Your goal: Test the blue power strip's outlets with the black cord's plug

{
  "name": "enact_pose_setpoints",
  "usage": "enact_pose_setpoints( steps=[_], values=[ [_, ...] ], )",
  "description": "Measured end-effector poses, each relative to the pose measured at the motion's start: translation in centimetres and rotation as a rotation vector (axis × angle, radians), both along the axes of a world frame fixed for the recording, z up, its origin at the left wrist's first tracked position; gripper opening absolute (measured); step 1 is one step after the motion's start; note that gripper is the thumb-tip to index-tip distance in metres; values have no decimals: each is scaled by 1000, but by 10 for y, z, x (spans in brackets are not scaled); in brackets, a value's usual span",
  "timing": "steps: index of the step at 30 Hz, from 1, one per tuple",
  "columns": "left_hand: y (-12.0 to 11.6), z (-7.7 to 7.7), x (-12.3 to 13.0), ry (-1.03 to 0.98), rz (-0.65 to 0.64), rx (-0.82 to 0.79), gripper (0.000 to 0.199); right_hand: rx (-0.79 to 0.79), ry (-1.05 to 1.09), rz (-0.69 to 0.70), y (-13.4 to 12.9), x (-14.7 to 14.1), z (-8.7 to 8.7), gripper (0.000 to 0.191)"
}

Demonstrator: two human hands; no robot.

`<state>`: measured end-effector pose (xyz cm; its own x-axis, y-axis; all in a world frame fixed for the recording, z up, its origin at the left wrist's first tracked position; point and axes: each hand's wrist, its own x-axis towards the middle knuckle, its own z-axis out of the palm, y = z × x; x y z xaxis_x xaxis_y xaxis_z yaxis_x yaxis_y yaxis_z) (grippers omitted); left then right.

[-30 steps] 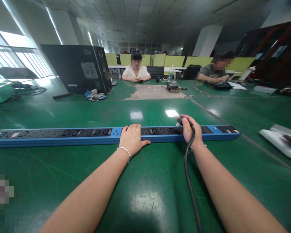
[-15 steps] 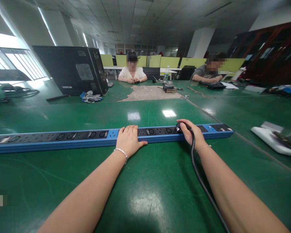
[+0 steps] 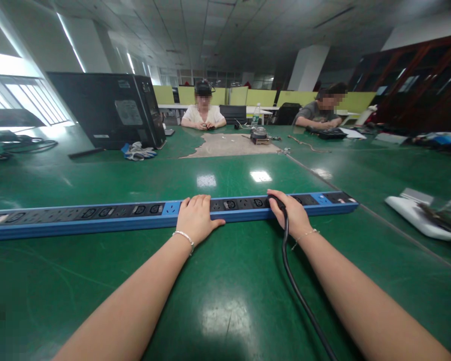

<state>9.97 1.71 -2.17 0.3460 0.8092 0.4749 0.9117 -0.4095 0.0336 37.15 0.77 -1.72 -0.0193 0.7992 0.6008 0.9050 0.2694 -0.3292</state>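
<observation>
A long blue power strip (image 3: 97, 228) with black socket panels lies across the green table in front of me. My left hand (image 3: 195, 215) grips it near its middle, fingers over the top and thumb along the front side. Farther right, my right hand (image 3: 292, 213) holds a black plug (image 3: 275, 201) down against the strip's sockets. My fingers partly cover the plug, so I cannot tell how deep it sits. From it a thick black cable (image 3: 296, 287) runs down towards me between my forearms.
A black computer case (image 3: 105, 110) stands at the back left, with gloves (image 3: 139, 151) beside it. Beyond a bare brown patch (image 3: 225, 145) sits one person (image 3: 203, 114); another person (image 3: 319, 113) sits further right. A white device (image 3: 413, 215) lies at the right.
My right hand has shifted slightly left and turned the plug down onto the strip; its prongs no longer show. The cable swings left with it. My left hand keeps its grip.
</observation>
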Motion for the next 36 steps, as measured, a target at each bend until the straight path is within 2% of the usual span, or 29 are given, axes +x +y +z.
enact_pose_setpoints(
  steps=[11,19,23,28,36],
  values=[
    [-2,3,0,6,10,-14,73,49,35,-31,-2,-4,-4,32],
    [-4,6,1,53,12,-36,72,92,32,-208,7,-7,-11,35],
    [-4,6,2,57,13,-36,72,85,7,-252,7,-7,-16,39],
    [-3,5,1,28,9,-72,66,61,-30,-262,5,-6,-19,41],
    [-7,7,5,70,-121,-89,45,50,8,-296,5,-9,-17,40]
  ],
)
